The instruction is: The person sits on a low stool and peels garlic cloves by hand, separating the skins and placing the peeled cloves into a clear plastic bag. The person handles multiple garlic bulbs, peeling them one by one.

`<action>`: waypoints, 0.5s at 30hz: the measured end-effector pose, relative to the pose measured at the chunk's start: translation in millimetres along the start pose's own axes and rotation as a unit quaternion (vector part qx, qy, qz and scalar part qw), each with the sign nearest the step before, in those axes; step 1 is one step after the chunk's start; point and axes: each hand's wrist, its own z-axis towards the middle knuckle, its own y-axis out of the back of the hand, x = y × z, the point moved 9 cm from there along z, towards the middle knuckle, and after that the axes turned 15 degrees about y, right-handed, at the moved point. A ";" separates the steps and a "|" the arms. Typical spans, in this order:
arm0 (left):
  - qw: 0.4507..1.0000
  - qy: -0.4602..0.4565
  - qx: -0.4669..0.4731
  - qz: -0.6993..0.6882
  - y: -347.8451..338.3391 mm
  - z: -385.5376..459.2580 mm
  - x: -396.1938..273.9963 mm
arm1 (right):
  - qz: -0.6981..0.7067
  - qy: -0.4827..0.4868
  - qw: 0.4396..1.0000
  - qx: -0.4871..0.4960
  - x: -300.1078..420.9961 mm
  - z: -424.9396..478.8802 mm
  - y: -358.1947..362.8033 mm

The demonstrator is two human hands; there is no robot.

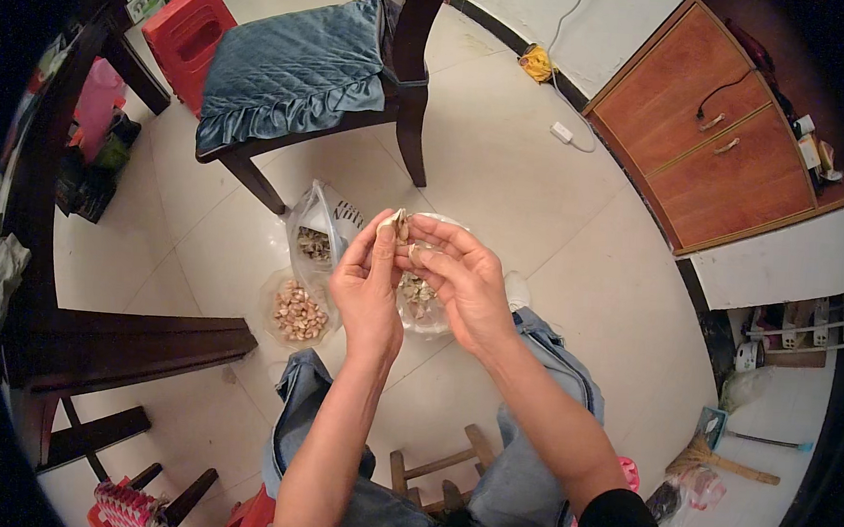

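My left hand (375,268) pinches a pale, split piece that looks like a nut pod or shell (395,225) between thumb and fingers. Close beside it, my right hand (464,273) holds another small brownish piece (418,255) between thumb and fingertips. Below the hands, a clear plastic-lined container (429,327) holds pale shell-like scraps (416,296). A printed clear plastic bag (310,211) with darker, unpeeled-looking pieces (314,244) stands left of it. Light brown kernels (299,313) fill a shallow clear bowl (270,327) in front of the bag.
A dark wooden chair with a blue velvet cushion (296,64) stands beyond the bag. A dark table leg (152,349) reaches in from the left. Between my knees is a wooden stool (440,465). A wooden cabinet (715,136) and a power cable (561,133) are at the right.
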 end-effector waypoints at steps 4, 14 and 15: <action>0.997 0.046 0.019 -0.055 3.5 1.8 3.5 | -0.033 0.005 0.999 0.025 7.3 1.9 -5.2; 0.997 0.054 0.039 0.028 -4.7 -0.2 8.7 | -0.091 -0.092 0.991 0.027 3.9 3.9 21.1; 0.996 0.044 0.037 0.062 -7.3 -2.5 6.3 | -0.151 -0.045 0.987 0.041 9.7 6.1 17.7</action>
